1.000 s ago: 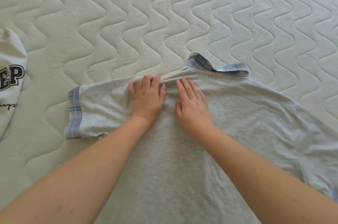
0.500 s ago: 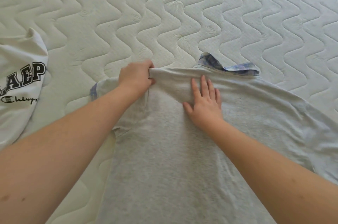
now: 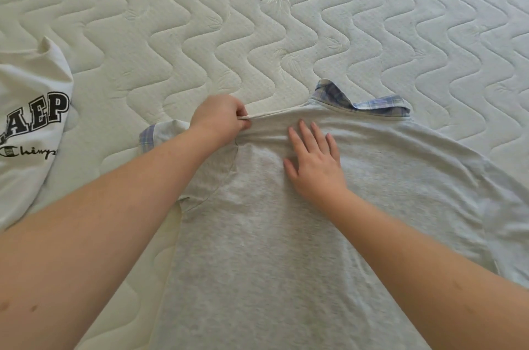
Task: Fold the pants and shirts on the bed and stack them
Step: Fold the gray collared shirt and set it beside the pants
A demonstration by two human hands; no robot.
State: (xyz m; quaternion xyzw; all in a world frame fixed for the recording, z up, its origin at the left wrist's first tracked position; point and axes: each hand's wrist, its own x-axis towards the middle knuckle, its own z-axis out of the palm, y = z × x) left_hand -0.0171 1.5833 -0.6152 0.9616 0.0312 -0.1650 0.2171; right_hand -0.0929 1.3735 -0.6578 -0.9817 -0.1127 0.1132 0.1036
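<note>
- A cream quilted mattress [image 3: 257,20] fills the room's view.
- A grey shirt [image 3: 286,235] with plaid collar lies spread across its near side.
- A white printed shirt [image 3: 31,126] lies at the left edge.
- The right hand [image 3: 315,163] presses flat on the grey shirt, fingers spread.
- The left hand [image 3: 220,118] pinches the shoulder edge, fingers curled.

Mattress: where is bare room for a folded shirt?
The mattress is bare beyond the plaid collar, and between the white shirt and the grey shirt. The near middle is crowded by both hands.
</note>
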